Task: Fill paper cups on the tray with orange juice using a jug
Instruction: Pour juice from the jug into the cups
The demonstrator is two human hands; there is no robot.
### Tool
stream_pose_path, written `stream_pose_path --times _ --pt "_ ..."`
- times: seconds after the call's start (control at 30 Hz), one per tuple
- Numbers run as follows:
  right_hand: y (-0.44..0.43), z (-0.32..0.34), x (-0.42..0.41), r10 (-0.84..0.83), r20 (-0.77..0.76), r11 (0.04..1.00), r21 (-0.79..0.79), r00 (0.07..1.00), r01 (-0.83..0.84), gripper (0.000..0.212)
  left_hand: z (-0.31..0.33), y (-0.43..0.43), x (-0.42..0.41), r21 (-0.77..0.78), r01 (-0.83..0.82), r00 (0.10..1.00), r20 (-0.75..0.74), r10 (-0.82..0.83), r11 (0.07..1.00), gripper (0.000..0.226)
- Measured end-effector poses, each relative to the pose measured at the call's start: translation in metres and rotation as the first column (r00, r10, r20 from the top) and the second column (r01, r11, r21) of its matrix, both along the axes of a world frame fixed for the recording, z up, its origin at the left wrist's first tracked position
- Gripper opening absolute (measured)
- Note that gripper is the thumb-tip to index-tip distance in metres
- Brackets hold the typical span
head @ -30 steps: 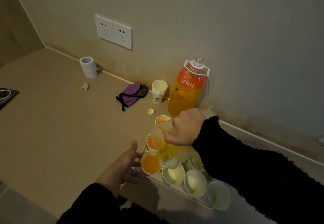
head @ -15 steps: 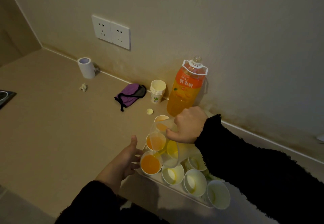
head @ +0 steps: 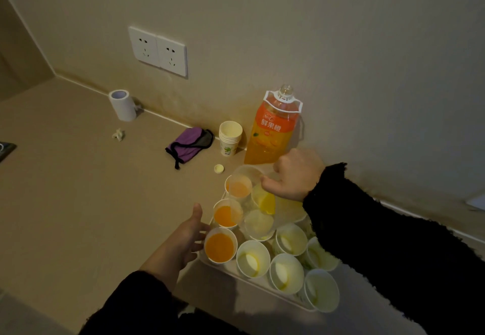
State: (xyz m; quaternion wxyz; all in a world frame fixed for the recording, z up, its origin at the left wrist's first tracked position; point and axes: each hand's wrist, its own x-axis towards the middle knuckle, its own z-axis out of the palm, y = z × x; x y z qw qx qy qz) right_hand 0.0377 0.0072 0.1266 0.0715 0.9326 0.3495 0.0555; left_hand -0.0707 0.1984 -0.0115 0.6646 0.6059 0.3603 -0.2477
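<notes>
Gripping a clear jug in the right hand, fingers curled round it, the jug tilted above the far-left part of the tray with only a little orange juice left inside. Resting the left hand on the bench just off the tray's left edge, fingers loose and apart, holding nothing, fingertips at the side of the nearest filled cup. On the tray's left side, behind that one, two more cups with juice, the farthest seen through the jug. Across the rest of the tray, empty paper cups, some covered by the jug and the right sleeve. Beyond the tray, against the wall: an uncapped juice bottle, its base hidden by the right hand, and a stack of spare cups. Just beyond the tray's far-left corner, a small cap. Farther left of the tray, a purple pouch, a paper scrap and a white roll.
</notes>
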Motion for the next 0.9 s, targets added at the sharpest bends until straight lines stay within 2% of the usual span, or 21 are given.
stream_pose_path --times 0.1,0.23,0.43,0.63,0.9 --pt "-0.012 0.011 0.007 -0.076 -0.029 0.997 0.011 0.997 0.076 0.072 0.004 -0.004 0.005 0.046 -0.041 0.999 0.038 0.039 0.998 0.080" --pt "-0.029 0.019 0.019 -0.207 -0.090 0.978 0.010 0.974 0.209 0.062 0.009 -0.008 0.016 0.106 -0.100 0.991 0.101 0.090 0.989 0.080" --pt "-0.047 0.013 0.039 -0.360 -0.115 0.933 -0.022 0.926 0.360 0.059 0.025 -0.016 0.035 0.063 -0.121 0.980 0.165 0.109 0.991 0.078" --pt "-0.053 0.011 0.042 -0.424 -0.105 0.904 -0.106 0.900 0.414 0.059 0.037 -0.026 0.052 0.040 -0.101 0.976 0.196 0.091 0.994 0.077" --pt "-0.051 0.002 0.048 -0.445 -0.092 0.889 -0.160 0.891 0.428 0.063 0.053 -0.041 0.067 0.130 -0.078 0.974 0.221 0.048 0.988 0.068"
